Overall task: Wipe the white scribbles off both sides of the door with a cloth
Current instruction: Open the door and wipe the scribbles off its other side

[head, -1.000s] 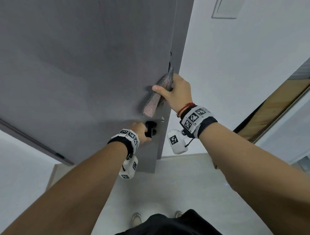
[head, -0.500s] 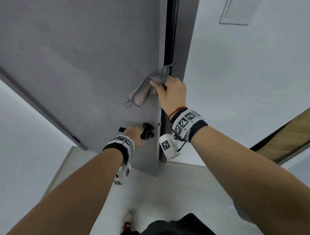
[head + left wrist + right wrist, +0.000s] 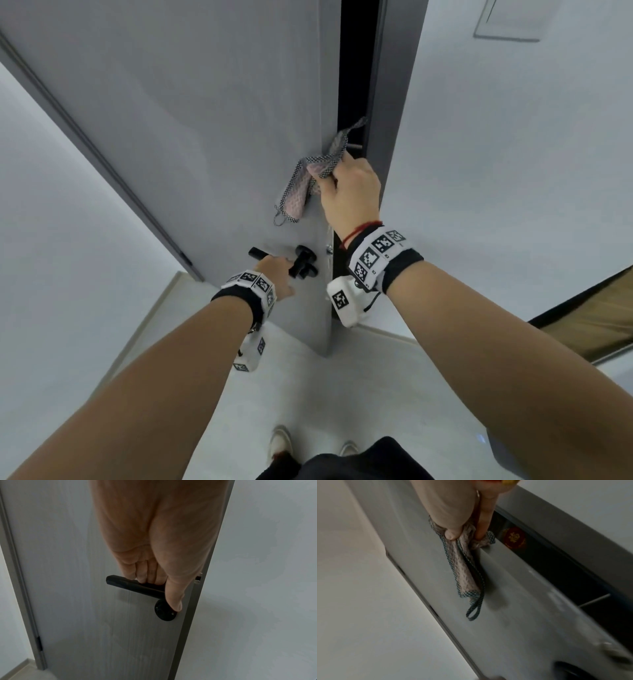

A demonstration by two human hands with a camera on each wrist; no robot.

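A grey door (image 3: pixel 205 120) fills the upper left of the head view, standing slightly ajar with a dark gap along its right edge. My left hand (image 3: pixel 277 274) grips the black lever handle (image 3: pixel 260 254), its fingers curled round the lever (image 3: pixel 133 585). My right hand (image 3: pixel 349 192) holds a pink cloth (image 3: pixel 301 185) with a checked border at the door's free edge above the handle. In the right wrist view the thumb and fingers pinch the cloth (image 3: pixel 464 566), which hangs down against the door face (image 3: pixel 513 601). I see no white scribbles on this face.
The grey door frame (image 3: pixel 390 102) stands right of the gap, white wall (image 3: pixel 513 154) beyond it. A hinge (image 3: pixel 39 643) shows at the door's left edge. Pale floor (image 3: pixel 342 394) lies below, with my shoes (image 3: pixel 281 442) on it. A wooden surface (image 3: pixel 599 315) sits at right.
The door has swung round, opening a dark gap at the frame. My right hand has kept the cloth at the door's edge; my left hand has stayed on the handle.
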